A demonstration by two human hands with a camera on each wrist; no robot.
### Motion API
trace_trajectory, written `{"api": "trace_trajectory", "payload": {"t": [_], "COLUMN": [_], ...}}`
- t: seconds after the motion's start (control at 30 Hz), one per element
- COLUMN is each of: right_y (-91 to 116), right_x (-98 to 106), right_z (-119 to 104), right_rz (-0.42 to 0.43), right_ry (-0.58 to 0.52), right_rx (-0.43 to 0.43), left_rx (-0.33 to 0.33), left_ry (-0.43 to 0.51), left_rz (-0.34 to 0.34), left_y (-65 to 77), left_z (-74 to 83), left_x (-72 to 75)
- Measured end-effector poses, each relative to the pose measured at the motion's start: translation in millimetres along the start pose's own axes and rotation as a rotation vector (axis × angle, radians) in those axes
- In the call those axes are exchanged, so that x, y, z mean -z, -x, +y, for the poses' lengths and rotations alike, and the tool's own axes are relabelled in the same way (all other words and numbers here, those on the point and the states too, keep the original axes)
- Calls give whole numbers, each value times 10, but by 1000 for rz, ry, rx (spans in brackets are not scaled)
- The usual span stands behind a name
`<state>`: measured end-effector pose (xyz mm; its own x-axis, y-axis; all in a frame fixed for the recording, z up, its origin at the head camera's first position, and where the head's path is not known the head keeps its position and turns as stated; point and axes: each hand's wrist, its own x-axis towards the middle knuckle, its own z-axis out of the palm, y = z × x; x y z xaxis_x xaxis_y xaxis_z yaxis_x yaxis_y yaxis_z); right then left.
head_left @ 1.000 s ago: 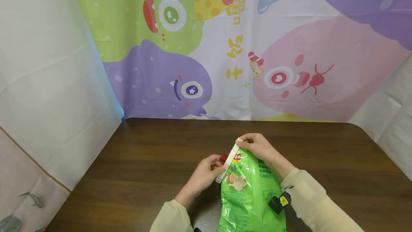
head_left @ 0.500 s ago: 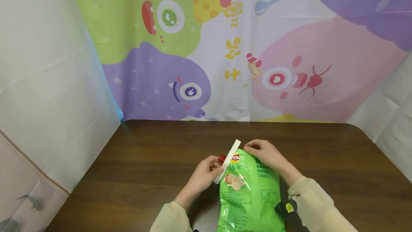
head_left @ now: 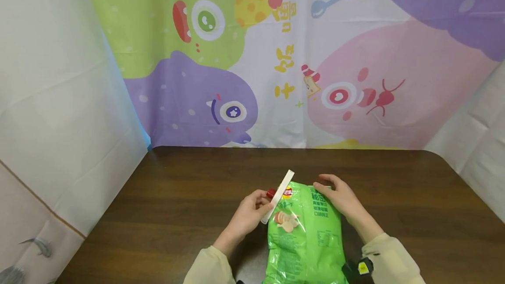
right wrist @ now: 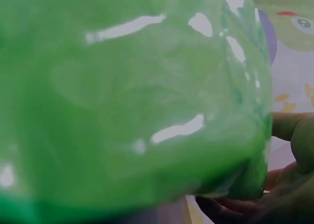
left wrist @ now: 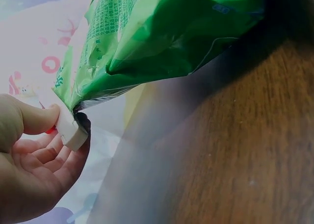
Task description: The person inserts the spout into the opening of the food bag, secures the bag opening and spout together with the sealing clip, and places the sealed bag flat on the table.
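A bright green chip bag (head_left: pixel 304 236), its printed back showing, stands in front of the person. My left hand (head_left: pixel 247 214) pinches the near end of a long white bag clip (head_left: pixel 282 185) between thumb and fingers. The clip slants along the bag's upper left corner, its far end sticking out past the edge. Beside the clip, at the left fingertips, is a small red piece (head_left: pixel 270 193). In the left wrist view, the clip's end (left wrist: pixel 73 133) meets the bag's gathered corner. My right hand (head_left: pixel 341 196) holds the bag's upper right corner, thumb in front and fingers partly hidden behind.
The dark brown wooden table (head_left: pixel 189 187) extends around the bag. A cartoon-printed curtain (head_left: pixel 284 113) hangs at its far edge, with pale cloth (head_left: pixel 67 91) on the left. A black wrist camera (head_left: pixel 359 267) sits by the right sleeve.
My right hand has left the clip's far end and moved right along the bag's top edge to its other corner. The top edge is spread wider. The left hand stays on the clip.
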<state>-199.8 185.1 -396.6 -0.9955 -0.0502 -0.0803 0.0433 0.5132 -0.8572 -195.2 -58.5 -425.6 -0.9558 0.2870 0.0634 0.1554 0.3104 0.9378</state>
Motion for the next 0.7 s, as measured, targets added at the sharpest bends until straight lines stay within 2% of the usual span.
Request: {"api": "trace_trajectory", "payload": {"t": [0.23, 0.5, 0.7], "right_y": [38, 115, 144], "right_x": [-13, -80, -126], "right_z": [45, 119, 179], "right_rz": [-81, -110, -180], "right_ry": [-189, -434, -574], "right_rx": [-60, -144, -136], "left_rx": [-2, 5, 8], "left_ry": [-15, 6, 18], "left_rz": [20, 51, 66], "left_y": [-16, -35, -31], "left_z": [-38, -55, -44], "left_x": [29, 45, 66]}}
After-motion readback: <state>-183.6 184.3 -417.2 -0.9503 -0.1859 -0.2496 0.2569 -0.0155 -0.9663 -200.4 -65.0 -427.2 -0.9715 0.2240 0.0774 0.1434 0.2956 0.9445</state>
